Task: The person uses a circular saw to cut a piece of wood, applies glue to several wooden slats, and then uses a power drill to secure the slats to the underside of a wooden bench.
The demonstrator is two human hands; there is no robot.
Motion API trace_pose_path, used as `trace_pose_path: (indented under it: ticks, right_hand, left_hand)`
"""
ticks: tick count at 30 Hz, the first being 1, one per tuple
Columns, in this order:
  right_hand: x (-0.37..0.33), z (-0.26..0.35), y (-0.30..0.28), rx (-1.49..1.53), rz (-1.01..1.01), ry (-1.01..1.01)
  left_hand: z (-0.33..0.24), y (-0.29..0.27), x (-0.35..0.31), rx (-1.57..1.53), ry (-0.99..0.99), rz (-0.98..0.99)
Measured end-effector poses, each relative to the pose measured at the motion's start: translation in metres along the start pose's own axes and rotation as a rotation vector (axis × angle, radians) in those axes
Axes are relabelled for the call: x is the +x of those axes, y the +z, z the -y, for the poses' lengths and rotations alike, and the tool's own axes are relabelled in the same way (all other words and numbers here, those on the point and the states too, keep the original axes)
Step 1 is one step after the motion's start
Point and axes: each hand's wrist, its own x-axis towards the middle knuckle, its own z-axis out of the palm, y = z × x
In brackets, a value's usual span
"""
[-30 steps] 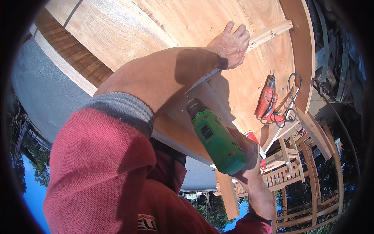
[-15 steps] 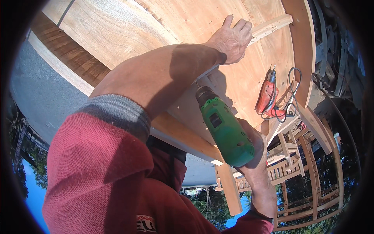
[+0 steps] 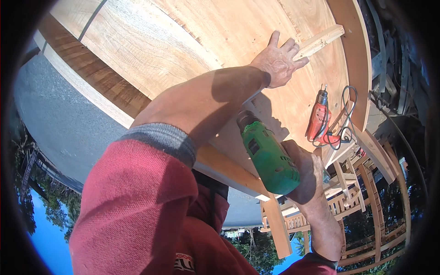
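The right hand [image 3: 306, 168] is wrapped around the green drill [image 3: 269, 161], which slants over the near edge of the wooden panel [image 3: 330, 75], its back end outside the near rail [image 3: 233, 172] and its nose over the wood. The nose sits close beneath the left forearm [image 3: 197, 101], leaving little room there; the tip of the bit cannot be made out.

The left hand [image 3: 276, 64] is spread, fingers apart, at the near end of the wooden strip [image 3: 321, 42], which runs on to the tall right rim [image 3: 356, 59]. Beyond the left forearm, a broad stretch of wood gives the widest room, bounded on the left by a dark slot [image 3: 103, 68] and a pale edge.

To the right, the red drill [image 3: 319, 120] lies near the corner, its black cord [image 3: 351, 105] looped against the right rim, well apart from the left hand.
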Motion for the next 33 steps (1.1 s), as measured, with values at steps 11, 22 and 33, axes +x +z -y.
trace_pose_path:
  ticks: [11, 22, 33]
  right_hand:
    - [0.011, -0.011, 0.028, -0.095, -0.078, -0.126]
    - [0.009, -0.02, 0.017, -0.105, -0.112, -0.142]
    - [-0.008, -0.014, -0.005, -0.023, -0.078, -0.021]
  left_hand:
    - [-0.012, -0.016, 0.0, -0.176, 0.042, 0.148]
    - [-0.022, -0.01, 0.008, -0.205, 0.077, 0.117]
    - [-0.022, -0.004, 0.023, -0.073, 0.138, 0.074]
